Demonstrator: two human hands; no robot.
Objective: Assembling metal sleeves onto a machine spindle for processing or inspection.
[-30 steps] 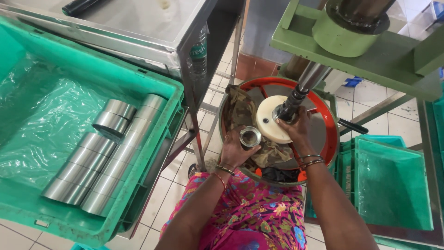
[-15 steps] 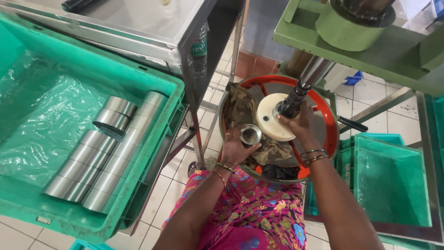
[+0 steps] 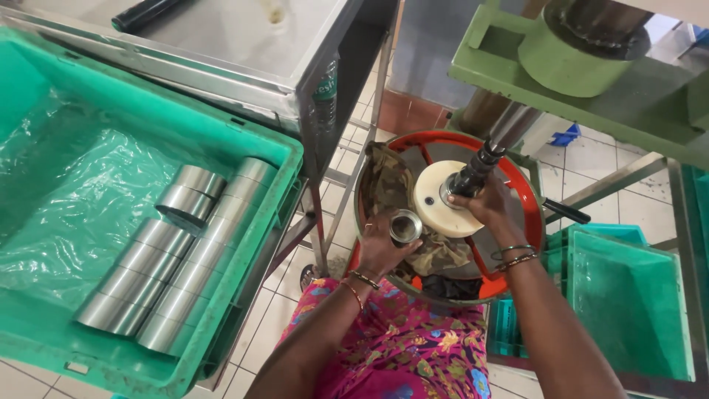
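Cloth (image 3: 399, 355) in pink florals covers your lap at the near edge, and both forearms reach out over it. Your left hand (image 3: 380, 247) is curled around a short steel ring (image 3: 405, 226), open end up, held low beside the cream disc (image 3: 443, 199) so it sits close to the spindle. Your right hand (image 3: 487, 205) is wrapped shut on the dark spindle (image 3: 473, 171) just above the disc, a grip that steadies it from the side. Rags (image 3: 436, 255) line the red-rimmed pan (image 3: 528, 203) under the disc, likely to catch drips. To your left, finished steel sleeves (image 3: 170, 258) lie in rows in the green crate (image 3: 148, 369), within easy reach. Beyond stand the steel desk (image 3: 221, 44) and the green press frame (image 3: 591, 74).
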